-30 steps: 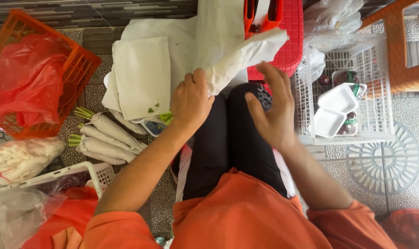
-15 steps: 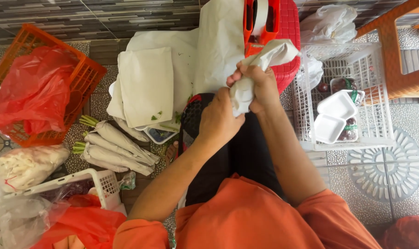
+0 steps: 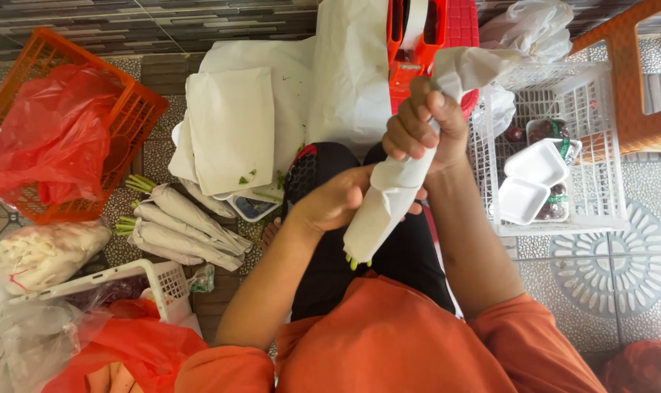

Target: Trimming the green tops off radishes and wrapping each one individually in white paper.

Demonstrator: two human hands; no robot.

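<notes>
Both hands held one paper-wrapped bundle (image 3: pixel 389 196): right hand (image 3: pixel 425 127) gripped the 12 o'clock end, left hand (image 3: pixel 338 200) cupped the middle. Twisting firmly would have kept the wrap tight around the green stems (image 3: pixel 357 262).

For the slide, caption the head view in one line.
Both hands, left hand and right hand, grip a paper-wrapped vegetable bundle above the lap, finished bundles lying left.

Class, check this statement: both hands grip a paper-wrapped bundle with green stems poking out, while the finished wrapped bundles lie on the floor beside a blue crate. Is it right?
One detail is wrong. In the head view, both the left hand and right hand do grip the paper-wrapped bundle, but the finished bundles lie beside an orange crate, not a blue one.
</notes>
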